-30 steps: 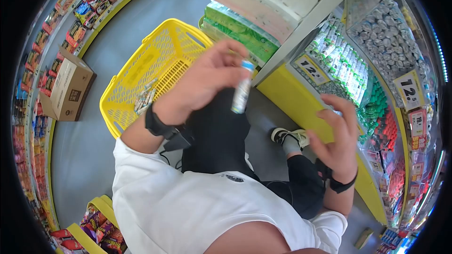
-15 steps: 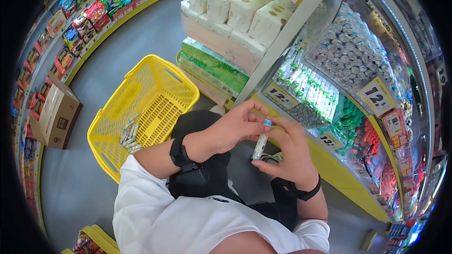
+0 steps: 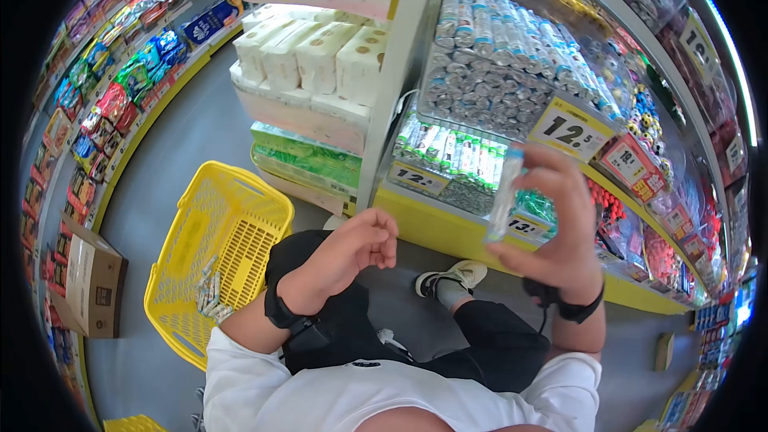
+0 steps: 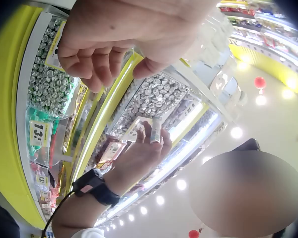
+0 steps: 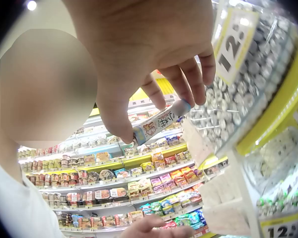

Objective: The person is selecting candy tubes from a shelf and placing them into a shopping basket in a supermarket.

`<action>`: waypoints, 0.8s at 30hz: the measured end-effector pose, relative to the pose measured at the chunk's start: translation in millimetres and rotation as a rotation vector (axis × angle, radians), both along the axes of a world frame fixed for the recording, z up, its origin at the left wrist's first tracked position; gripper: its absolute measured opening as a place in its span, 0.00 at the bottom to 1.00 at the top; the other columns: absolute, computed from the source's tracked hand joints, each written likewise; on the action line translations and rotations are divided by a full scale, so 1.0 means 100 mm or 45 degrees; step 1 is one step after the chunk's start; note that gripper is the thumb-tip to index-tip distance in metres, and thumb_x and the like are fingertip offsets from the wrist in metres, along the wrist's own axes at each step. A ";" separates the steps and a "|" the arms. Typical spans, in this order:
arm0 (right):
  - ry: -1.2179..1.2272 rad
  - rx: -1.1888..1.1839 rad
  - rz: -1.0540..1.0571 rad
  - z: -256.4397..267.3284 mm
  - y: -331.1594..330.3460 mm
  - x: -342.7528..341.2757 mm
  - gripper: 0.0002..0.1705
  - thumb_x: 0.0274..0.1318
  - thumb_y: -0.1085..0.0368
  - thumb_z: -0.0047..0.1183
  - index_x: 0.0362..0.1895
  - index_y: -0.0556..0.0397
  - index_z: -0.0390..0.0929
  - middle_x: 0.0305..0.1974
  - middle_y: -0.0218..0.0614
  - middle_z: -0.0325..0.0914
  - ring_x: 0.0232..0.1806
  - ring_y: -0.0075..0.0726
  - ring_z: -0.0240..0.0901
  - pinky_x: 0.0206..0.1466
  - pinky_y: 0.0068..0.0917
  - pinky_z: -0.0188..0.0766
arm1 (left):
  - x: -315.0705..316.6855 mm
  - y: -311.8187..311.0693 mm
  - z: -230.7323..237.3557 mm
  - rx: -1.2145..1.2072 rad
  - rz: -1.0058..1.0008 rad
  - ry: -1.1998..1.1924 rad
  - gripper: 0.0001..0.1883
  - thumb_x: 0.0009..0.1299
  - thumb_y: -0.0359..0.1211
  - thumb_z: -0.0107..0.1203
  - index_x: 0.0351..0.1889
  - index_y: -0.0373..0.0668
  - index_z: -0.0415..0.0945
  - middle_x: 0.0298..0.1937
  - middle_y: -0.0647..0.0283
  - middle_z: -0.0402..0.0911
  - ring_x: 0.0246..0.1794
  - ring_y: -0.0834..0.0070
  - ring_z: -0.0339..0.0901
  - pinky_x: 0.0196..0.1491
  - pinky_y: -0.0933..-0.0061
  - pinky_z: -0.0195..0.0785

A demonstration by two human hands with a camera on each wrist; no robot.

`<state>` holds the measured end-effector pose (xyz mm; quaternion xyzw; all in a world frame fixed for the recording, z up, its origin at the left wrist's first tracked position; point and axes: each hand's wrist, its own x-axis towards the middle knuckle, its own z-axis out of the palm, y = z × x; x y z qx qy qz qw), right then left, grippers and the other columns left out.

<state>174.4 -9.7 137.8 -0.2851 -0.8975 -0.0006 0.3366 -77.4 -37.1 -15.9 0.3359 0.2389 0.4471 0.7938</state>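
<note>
My right hand (image 3: 564,228) pinches a slim wrapped candy roll (image 3: 504,196) between thumb and fingertips, in front of the shelf bins. In the right wrist view the candy roll (image 5: 161,121) has a white printed wrapper with blue ends. My left hand (image 3: 344,252), holding nothing, hovers over my knee with its fingers loosely curled. To the left, a yellow basket (image 3: 164,264) stands on the floor with several similar rolls (image 3: 210,292) heaped inside. A clear bin of blue-ended rolls (image 3: 520,40) sits behind the right hand, above a bin of green-ended rolls (image 3: 452,148).
Paper packs (image 3: 320,52) and green packages (image 3: 304,164) are stacked left of the white shelf post (image 3: 390,88). A cardboard box (image 3: 92,280) stands by the snack shelves at far left. A price tag (image 3: 572,124) juts out close to the right hand.
The candy roll passed from my left hand to my right, which has carried it up and right toward the bins. My left hand has drawn back leftward. The view has turned toward the shelf.
</note>
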 end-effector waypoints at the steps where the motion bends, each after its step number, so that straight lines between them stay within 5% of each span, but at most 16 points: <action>1: 0.039 0.006 -0.005 0.13 0.04 0.04 0.31 0.31 0.58 0.70 0.44 0.52 0.73 0.51 0.44 0.72 0.49 0.48 0.69 0.49 0.36 0.64 | 0.01 -0.01 0.00 -0.002 0.000 -0.008 0.08 0.69 0.35 0.46 0.41 0.42 0.68 0.32 0.66 0.74 0.33 0.77 0.73 0.38 0.78 0.64; 8: -0.025 -0.065 -0.155 0.94 0.46 0.19 0.28 0.38 0.59 0.68 0.46 0.51 0.73 0.47 0.32 0.73 0.45 0.31 0.69 0.43 0.28 0.66 | 0.04 0.01 0.05 0.003 0.003 -0.024 0.07 0.68 0.35 0.47 0.39 0.42 0.69 0.30 0.68 0.72 0.31 0.80 0.70 0.37 0.79 0.62; 11: -0.228 -0.167 -0.280 1.19 0.72 0.17 0.30 0.44 0.57 0.64 0.51 0.52 0.69 0.50 0.31 0.71 0.53 0.30 0.67 0.49 0.25 0.64 | 0.06 0.01 0.02 0.022 -0.018 -0.048 0.07 0.68 0.35 0.48 0.38 0.41 0.69 0.29 0.68 0.71 0.31 0.80 0.70 0.37 0.79 0.62; 16: -0.297 -0.372 -0.300 1.42 1.17 0.11 0.25 0.50 0.55 0.61 0.51 0.50 0.70 0.50 0.33 0.70 0.47 0.30 0.71 0.50 0.29 0.67 | 0.10 0.01 0.06 0.038 0.012 -0.017 0.09 0.67 0.36 0.48 0.36 0.38 0.68 0.26 0.65 0.69 0.29 0.76 0.68 0.36 0.78 0.61; 24: -0.516 -0.436 -0.544 1.48 1.55 -0.02 0.29 0.43 0.52 0.62 0.50 0.48 0.72 0.43 0.36 0.73 0.40 0.30 0.68 0.40 0.26 0.65 | 0.09 0.00 0.07 0.062 -0.011 0.024 0.10 0.67 0.36 0.49 0.35 0.39 0.69 0.26 0.65 0.69 0.29 0.77 0.67 0.36 0.78 0.60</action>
